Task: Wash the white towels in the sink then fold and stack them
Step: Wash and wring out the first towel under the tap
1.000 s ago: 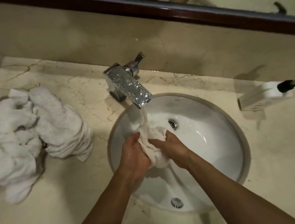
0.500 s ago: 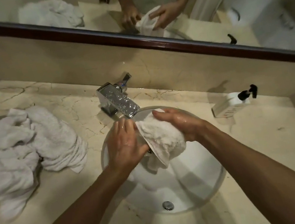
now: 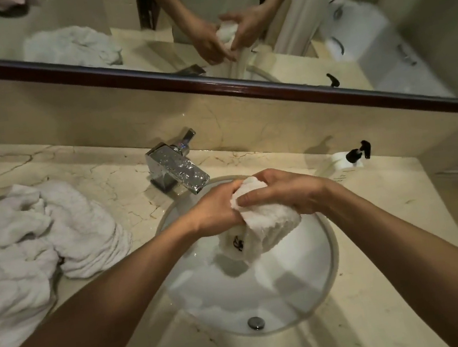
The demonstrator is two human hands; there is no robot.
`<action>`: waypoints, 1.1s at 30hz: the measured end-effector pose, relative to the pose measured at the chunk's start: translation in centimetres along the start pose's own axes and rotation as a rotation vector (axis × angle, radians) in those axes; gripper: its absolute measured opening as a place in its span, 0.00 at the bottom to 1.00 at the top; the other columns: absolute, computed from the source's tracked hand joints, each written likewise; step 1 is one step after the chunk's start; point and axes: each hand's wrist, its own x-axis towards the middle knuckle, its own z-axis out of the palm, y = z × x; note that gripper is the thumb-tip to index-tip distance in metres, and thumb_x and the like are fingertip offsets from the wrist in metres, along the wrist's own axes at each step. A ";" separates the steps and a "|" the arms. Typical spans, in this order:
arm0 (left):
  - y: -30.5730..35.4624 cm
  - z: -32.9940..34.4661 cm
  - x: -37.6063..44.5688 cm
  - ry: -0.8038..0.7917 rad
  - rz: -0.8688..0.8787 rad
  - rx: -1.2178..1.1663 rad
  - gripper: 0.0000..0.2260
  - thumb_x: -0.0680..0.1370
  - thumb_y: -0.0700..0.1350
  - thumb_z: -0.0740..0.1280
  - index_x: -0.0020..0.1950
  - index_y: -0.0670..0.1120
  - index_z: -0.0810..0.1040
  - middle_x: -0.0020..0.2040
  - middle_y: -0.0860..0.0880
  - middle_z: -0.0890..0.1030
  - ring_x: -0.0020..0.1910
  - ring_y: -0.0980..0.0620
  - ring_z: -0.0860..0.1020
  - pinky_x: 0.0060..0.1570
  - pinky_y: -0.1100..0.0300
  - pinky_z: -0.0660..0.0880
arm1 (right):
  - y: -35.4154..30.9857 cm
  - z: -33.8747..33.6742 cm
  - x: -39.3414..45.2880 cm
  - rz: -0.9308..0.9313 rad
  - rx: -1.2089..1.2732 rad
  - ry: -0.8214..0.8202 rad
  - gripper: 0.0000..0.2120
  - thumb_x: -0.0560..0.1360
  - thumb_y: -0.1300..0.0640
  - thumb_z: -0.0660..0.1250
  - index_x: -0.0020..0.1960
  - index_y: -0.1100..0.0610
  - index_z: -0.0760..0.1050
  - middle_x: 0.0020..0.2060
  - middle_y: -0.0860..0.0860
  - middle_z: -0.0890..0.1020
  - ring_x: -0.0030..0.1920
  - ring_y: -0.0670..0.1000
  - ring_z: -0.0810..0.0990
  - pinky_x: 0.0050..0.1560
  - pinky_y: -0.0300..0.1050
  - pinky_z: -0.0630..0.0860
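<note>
I grip one wet towel (image 3: 261, 221) in both hands, left hand (image 3: 215, 209) and right hand (image 3: 286, 191) clamped round it above the sink (image 3: 320, 287). The pile of towels (image 3: 35, 247) on the tabletop (image 3: 393, 238) looks unfolded, so washing, folding and stacking mostly remain.

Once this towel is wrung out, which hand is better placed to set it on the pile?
Probably the left hand. Both hands grip the wet towel above the sink, but the towel pile lies on the counter's left side; the right hand would have to cross over.
</note>
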 end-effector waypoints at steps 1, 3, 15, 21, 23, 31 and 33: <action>1.0 -0.4 0.1 0.011 -0.015 0.059 0.15 0.69 0.51 0.72 0.55 0.55 0.79 0.51 0.54 0.84 0.50 0.55 0.81 0.48 0.64 0.77 | -0.2 -0.1 -0.3 -0.005 -0.079 0.028 0.23 0.70 0.51 0.79 0.60 0.61 0.76 0.54 0.62 0.84 0.54 0.61 0.84 0.57 0.57 0.81; 2.4 -1.2 0.6 0.006 -0.038 0.197 0.04 0.72 0.47 0.72 0.41 0.54 0.79 0.39 0.53 0.82 0.41 0.51 0.81 0.37 0.63 0.75 | -0.3 -0.3 -0.6 0.021 -0.299 0.137 0.26 0.69 0.46 0.79 0.60 0.55 0.73 0.53 0.54 0.83 0.53 0.56 0.83 0.56 0.51 0.81; 3.2 -3.0 -1.0 0.092 0.006 0.328 0.13 0.76 0.51 0.70 0.55 0.45 0.81 0.49 0.46 0.81 0.47 0.46 0.80 0.46 0.53 0.76 | 1.3 -0.5 -1.5 -0.219 -0.109 0.233 0.16 0.68 0.60 0.73 0.54 0.58 0.76 0.42 0.48 0.82 0.42 0.44 0.81 0.40 0.38 0.76; 2.9 -1.7 -1.6 0.121 0.014 0.056 0.29 0.66 0.49 0.72 0.67 0.54 0.71 0.52 0.57 0.80 0.48 0.60 0.80 0.44 0.63 0.77 | -1.5 0.3 -1.0 -0.266 -0.183 0.249 0.23 0.63 0.58 0.72 0.56 0.58 0.70 0.45 0.54 0.79 0.41 0.48 0.79 0.38 0.44 0.79; 3.5 -1.1 -0.8 0.172 0.001 -0.090 0.30 0.65 0.46 0.72 0.66 0.54 0.72 0.53 0.54 0.82 0.50 0.58 0.81 0.47 0.59 0.79 | -2.0 -0.1 -1.2 -0.288 -0.140 0.258 0.22 0.65 0.61 0.74 0.55 0.56 0.69 0.46 0.56 0.80 0.41 0.49 0.81 0.41 0.46 0.80; 5.7 -0.9 0.1 0.393 -0.065 -0.362 0.15 0.72 0.37 0.69 0.59 0.42 0.80 0.47 0.45 0.85 0.42 0.50 0.81 0.42 0.52 0.77 | 2.9 0.0 -0.5 -0.474 0.434 0.393 0.27 0.66 0.51 0.80 0.61 0.56 0.75 0.56 0.54 0.82 0.59 0.57 0.81 0.62 0.53 0.79; 6.1 -0.5 -0.3 0.375 -0.071 -0.403 0.12 0.72 0.36 0.68 0.55 0.39 0.80 0.43 0.46 0.84 0.40 0.51 0.80 0.41 0.56 0.77 | 5.1 1.8 0.0 -0.423 0.320 0.295 0.23 0.70 0.58 0.78 0.63 0.55 0.76 0.56 0.51 0.85 0.59 0.53 0.82 0.58 0.49 0.79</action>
